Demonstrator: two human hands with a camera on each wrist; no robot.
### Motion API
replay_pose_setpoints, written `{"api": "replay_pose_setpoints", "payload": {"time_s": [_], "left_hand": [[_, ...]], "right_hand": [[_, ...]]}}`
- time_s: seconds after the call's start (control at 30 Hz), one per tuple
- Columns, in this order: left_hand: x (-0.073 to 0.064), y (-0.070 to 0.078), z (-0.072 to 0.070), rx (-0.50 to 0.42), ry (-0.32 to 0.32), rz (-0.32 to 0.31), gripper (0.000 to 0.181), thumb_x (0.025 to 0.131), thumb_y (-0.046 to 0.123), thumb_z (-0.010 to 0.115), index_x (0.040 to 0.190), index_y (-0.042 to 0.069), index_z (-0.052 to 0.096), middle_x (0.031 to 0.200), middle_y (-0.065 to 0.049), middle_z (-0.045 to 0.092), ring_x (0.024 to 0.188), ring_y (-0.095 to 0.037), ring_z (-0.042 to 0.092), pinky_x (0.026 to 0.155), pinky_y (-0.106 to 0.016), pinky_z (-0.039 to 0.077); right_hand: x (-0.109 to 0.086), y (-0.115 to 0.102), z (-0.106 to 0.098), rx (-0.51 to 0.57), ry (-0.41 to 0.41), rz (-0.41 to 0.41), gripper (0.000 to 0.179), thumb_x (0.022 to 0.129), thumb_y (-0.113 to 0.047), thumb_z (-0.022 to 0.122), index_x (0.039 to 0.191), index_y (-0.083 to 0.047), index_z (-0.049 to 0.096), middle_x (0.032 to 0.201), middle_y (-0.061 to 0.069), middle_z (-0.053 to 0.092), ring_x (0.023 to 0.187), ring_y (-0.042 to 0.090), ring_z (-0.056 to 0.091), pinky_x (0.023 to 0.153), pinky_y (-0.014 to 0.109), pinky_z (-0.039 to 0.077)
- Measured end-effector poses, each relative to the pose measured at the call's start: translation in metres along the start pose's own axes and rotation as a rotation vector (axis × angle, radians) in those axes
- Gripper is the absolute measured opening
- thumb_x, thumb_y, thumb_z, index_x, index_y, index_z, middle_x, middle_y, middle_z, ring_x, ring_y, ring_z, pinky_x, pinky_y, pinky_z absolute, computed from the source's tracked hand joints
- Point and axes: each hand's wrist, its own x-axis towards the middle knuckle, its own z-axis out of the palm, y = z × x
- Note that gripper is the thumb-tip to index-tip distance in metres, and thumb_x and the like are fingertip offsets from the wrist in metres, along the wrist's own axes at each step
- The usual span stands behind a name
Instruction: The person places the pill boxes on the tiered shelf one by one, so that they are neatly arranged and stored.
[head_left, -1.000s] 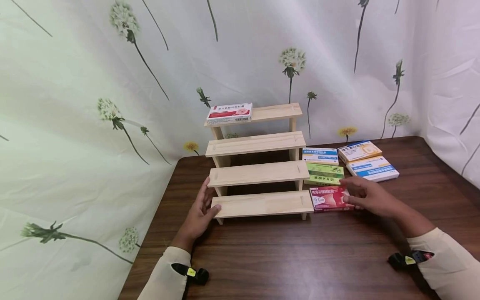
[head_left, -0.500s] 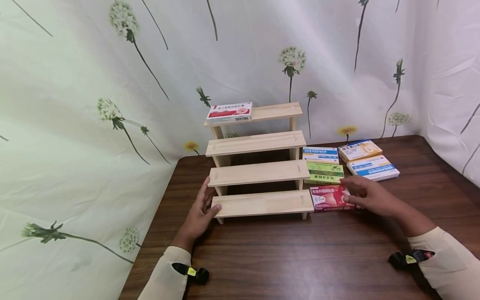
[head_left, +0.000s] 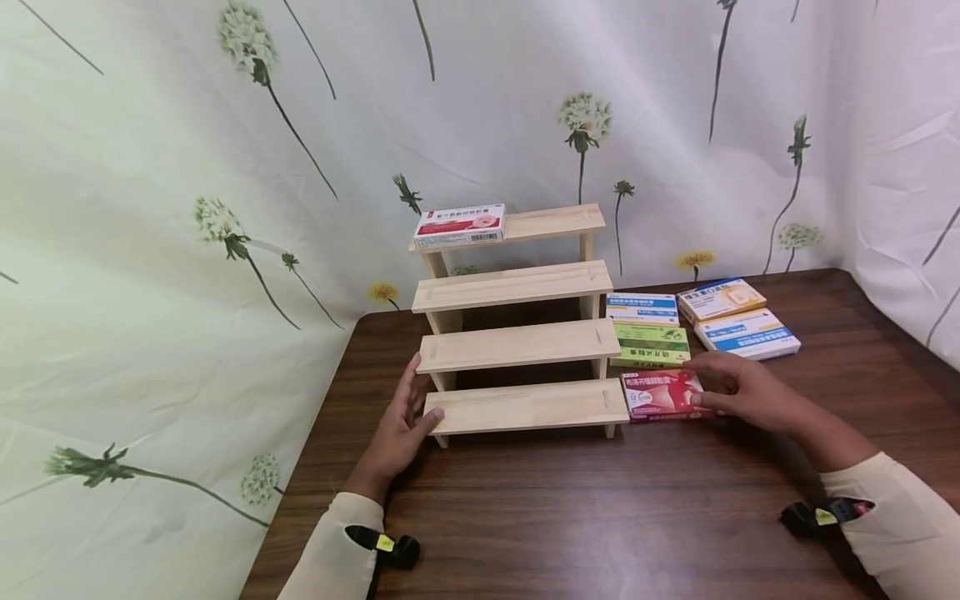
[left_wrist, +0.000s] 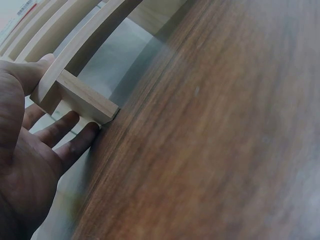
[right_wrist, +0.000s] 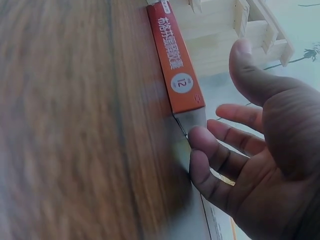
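A four-step wooden display rack (head_left: 517,346) stands on the brown table. At its left end, my left hand (head_left: 396,432) rests with the thumb on the lowest step (head_left: 525,408) and the fingers extended along the side. In the left wrist view, fingertips (left_wrist: 89,131) reach the rack's front leg (left_wrist: 89,97). My right hand (head_left: 746,393) is at the right end of a red medicine box (head_left: 656,396) lying flat beside the lowest step. The right wrist view shows relaxed fingers at the box's end (right_wrist: 192,117) and the thumb (right_wrist: 245,60) raised above it.
Behind the red box lie a green medicine box (head_left: 648,343) and a blue-and-white one (head_left: 643,308). Farther right are an orange-and-white box (head_left: 722,300) and another blue-and-white box (head_left: 750,335). A white-and-red box (head_left: 460,225) sits on the rack's top step. A flowered curtain (head_left: 510,125) hangs behind.
Both hands keep their places at the rack and the red box. The rack, boxes and right hand show only a very slight shift to the right in the head view.
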Motion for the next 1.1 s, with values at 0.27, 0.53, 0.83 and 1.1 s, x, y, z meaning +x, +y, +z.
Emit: {"api": "replay_pose_setpoints", "payload": {"time_s": [0.27, 0.53, 0.83, 1.1], "left_hand": [[0.0008, 0.0013, -0.0001, 0.004, -0.005, 0.009, 0.097, 0.109, 0.012, 0.068, 0.177, 0.038, 0.003, 0.183, -0.018, 0.018, 0.168, -0.047, 0.022, 0.133, -0.063, 0.021], [0.0006, 0.0006, -0.0006, 0.002, -0.003, 0.001, 0.097, 0.109, 0.012, 0.068, 0.177, 0.037, 0.003, 0.182, -0.019, 0.020, 0.168, -0.046, 0.022, 0.133, -0.063, 0.019], [0.0002, 0.0000, -0.0003, 0.008, -0.001, 0.005, 0.097, 0.109, 0.012, 0.068, 0.178, 0.032, 0.003, 0.182, -0.018, 0.020, 0.168, -0.046, 0.023, 0.133, -0.063, 0.019], [0.0004, -0.0001, 0.0004, 0.011, 0.001, 0.002, 0.096, 0.109, 0.014, 0.068, 0.177, 0.035, 0.003, 0.182, -0.018, 0.022, 0.168, -0.046, 0.023, 0.132, -0.062, 0.019]], "right_hand": [[-0.0039, 0.0043, -0.0038, -0.019, -0.020, -0.027, 0.058, 0.093, -0.027, 0.089, 0.144, -0.008, 0.070, 0.147, 0.024, 0.058, 0.080, 0.012, 0.056, 0.065, 0.026, 0.049], [-0.0048, 0.0065, -0.0019, 0.002, -0.079, -0.008, 0.070, 0.088, -0.028, 0.094, 0.150, -0.009, 0.067, 0.157, 0.025, 0.044, 0.082, 0.013, 0.056, 0.065, 0.026, 0.050], [-0.0039, 0.0077, 0.0002, -0.034, -0.066, -0.019, 0.062, 0.089, -0.026, 0.092, 0.145, -0.010, 0.071, 0.152, 0.022, 0.049, 0.086, 0.013, 0.055, 0.067, 0.025, 0.050], [-0.0025, 0.0053, -0.0005, -0.054, -0.057, -0.027, 0.062, 0.089, -0.025, 0.093, 0.144, -0.008, 0.072, 0.150, 0.025, 0.051, 0.086, 0.013, 0.054, 0.066, 0.025, 0.048]]}}
